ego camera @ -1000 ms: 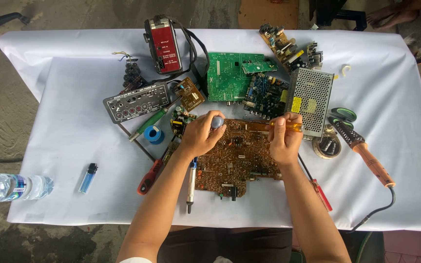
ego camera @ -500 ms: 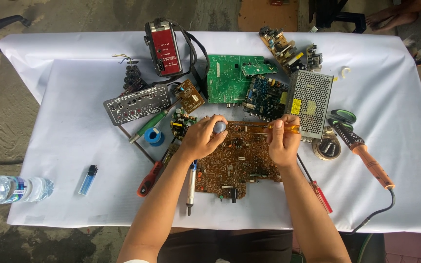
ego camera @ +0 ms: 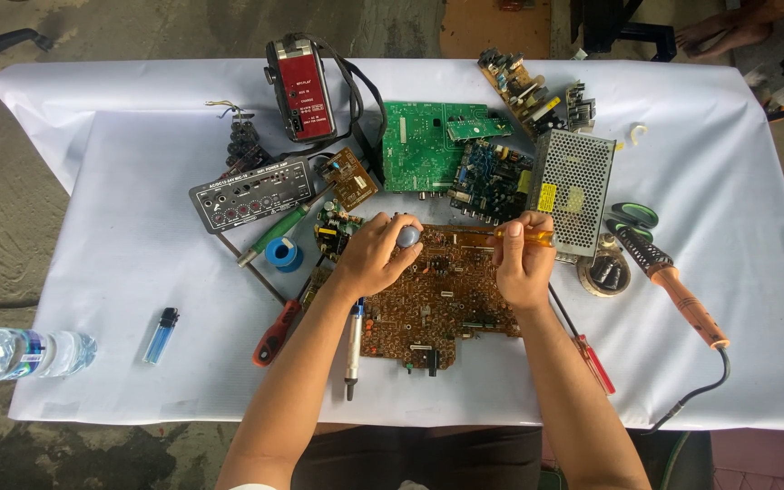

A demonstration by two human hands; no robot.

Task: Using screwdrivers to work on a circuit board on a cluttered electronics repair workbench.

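Brown circuit board (ego camera: 442, 304) lies at table centre beneath our hands. Our left hand (ego camera: 376, 257) grips a small grey round part (ego camera: 407, 237) at the board's 11 o'clock corner; our right hand (ego camera: 524, 263) clasps an orange-handled screwdriver (ego camera: 514, 234) at 1 o'clock.

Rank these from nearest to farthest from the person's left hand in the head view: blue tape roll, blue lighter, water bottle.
Measured from the left hand:
1. Blue tape roll, just to its left.
2. Blue lighter, farther left, nearer the table's front.
3. Water bottle, at the left table edge.
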